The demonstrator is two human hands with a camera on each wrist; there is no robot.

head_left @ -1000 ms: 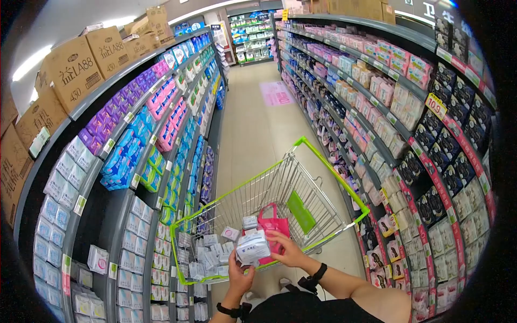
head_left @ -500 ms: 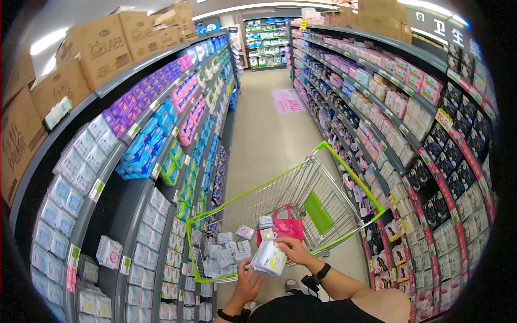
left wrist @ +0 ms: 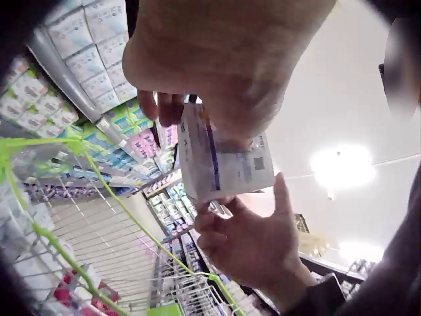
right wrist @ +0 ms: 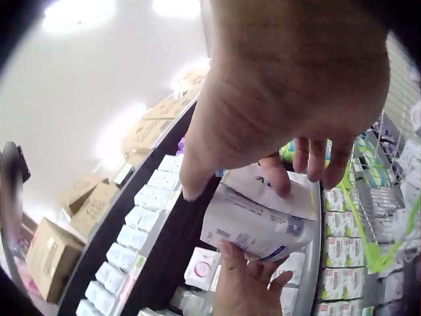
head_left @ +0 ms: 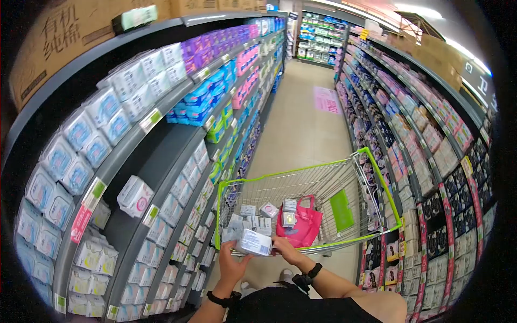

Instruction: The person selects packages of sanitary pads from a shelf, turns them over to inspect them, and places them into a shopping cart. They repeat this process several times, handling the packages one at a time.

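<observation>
Your left hand (head_left: 232, 265) and right hand (head_left: 286, 252) both grip the white pack (head_left: 254, 242), fingers curled around its ends, just above the near rim of the cart (head_left: 344, 240).

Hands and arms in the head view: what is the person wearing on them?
Both hands, left and right, are bare, with no gloves or rings visible. Each wrist carries a black strap with a small dark unit: left strap, right strap. The forearms are uncovered; no sleeves reach them. A dark top shows at the bottom edge.
</observation>
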